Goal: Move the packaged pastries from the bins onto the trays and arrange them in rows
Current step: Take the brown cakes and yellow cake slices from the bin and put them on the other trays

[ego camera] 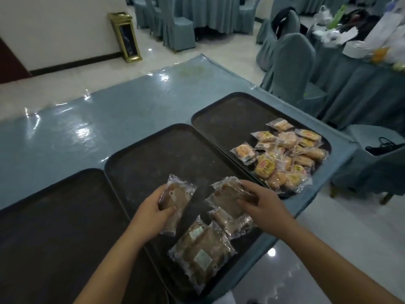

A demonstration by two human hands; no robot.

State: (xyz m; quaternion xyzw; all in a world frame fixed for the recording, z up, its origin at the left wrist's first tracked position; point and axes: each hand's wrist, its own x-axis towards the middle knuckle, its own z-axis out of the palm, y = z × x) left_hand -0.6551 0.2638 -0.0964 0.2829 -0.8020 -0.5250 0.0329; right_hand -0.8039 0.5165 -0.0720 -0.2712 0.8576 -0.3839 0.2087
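Note:
Three dark trays lie side by side on the table: a left tray, a middle tray and a right tray. My left hand grips a brown packaged pastry above the middle tray. My right hand holds another brown packaged pastry just to its right. More brown packets lie in a loose bunch at the middle tray's near end. A heap of small yellow packaged pastries covers the right tray's near right corner.
The table wears a blue cloth under shiny clear plastic. Covered chairs and a cluttered table stand at the right. A gold bin stands by the wall. No bins show.

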